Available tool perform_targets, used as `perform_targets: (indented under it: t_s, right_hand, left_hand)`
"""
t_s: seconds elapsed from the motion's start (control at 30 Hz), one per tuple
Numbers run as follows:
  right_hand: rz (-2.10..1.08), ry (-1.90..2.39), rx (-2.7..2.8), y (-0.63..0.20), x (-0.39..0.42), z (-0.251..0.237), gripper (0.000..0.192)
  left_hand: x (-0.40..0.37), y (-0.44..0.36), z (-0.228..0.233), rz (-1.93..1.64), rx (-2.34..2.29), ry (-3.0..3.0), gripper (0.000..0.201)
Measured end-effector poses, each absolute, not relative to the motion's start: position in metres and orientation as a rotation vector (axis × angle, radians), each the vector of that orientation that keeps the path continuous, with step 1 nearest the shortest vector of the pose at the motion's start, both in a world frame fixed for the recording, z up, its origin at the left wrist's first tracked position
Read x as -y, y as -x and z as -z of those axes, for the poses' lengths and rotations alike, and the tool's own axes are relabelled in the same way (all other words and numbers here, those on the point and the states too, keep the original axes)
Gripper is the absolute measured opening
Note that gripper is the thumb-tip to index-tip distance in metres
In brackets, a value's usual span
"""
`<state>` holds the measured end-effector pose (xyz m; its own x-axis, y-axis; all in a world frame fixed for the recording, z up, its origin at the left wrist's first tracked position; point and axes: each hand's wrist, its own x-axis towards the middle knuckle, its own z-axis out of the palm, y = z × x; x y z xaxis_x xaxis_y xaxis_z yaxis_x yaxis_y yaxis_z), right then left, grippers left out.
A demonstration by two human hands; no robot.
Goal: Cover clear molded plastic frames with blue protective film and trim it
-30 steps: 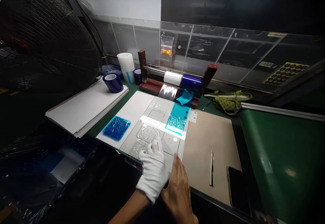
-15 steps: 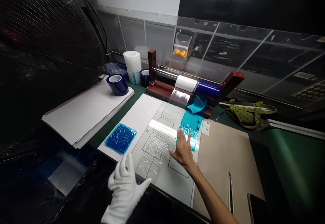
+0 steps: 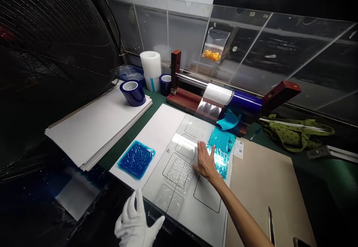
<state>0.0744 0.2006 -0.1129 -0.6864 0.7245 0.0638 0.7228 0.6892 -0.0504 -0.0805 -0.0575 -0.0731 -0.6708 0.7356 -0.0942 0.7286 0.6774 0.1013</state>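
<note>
My right hand (image 3: 207, 161), bare and with its fingers stretched out, lies over a clear sheet with black outlined shapes (image 3: 207, 221). Its fingertips are beside the left edge of a turquoise film piece (image 3: 219, 138) on that sheet; whether they press down, I cannot tell. My left hand (image 3: 137, 221), in a white glove, is held near the front edge of the worktable with thumb and fingers apart, and holds nothing. Wrinkled clear film patches (image 3: 179, 174) lie on the sheet between the hands. A stack of dark blue film squares (image 3: 137, 159) rests on white board to the left.
Behind the sheet stands a dark red wooden holder (image 3: 181, 99) with a white film roll (image 3: 216, 93) and a blue film roll (image 3: 247, 101). A blue tape roll (image 3: 134, 96) sits on stacked white boards (image 3: 92, 127). At right are brown board (image 3: 257, 180), a cutter (image 3: 270, 226) and a green bag (image 3: 296, 131).
The view has shifted, so the bench appears larger and moved. My right hand has slid left relative to the turquoise film. My left hand has drawn back from the sheet's front edge.
</note>
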Motion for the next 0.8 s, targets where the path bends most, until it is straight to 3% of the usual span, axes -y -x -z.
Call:
perform_targets:
  t_s: [0.13, 0.23, 0.33, 0.5, 0.8]
  right_hand:
    - [-0.156, 1.306, 2.62, -0.094, -0.206, 0.103, 0.084]
    - [-0.388, 1.737, 2.082, -0.132, -0.224, 0.104, 0.067]
    - [-0.565, 2.068, 1.638, -0.176, -0.254, 0.116, 0.063]
    - [-0.797, 2.126, 1.606, -0.204, -0.293, 0.138, 0.036]
    - [-0.938, 1.939, 1.52, -0.199, -0.279, 0.132, 0.039]
  left_hand:
    - [0.055, 0.088, 0.079, -0.071, -2.813, -1.225, 0.097]
    - [0.055, 0.092, 0.08, -0.066, -2.811, -1.213, 0.096]
    - [0.055, 0.092, 0.081, -0.076, -2.783, -1.207, 0.095]
    - [0.056, 0.088, 0.081, -0.056, -2.694, -1.215, 0.095]
    - [0.069, 0.092, 0.084, -0.094, -2.647, -1.125, 0.1]
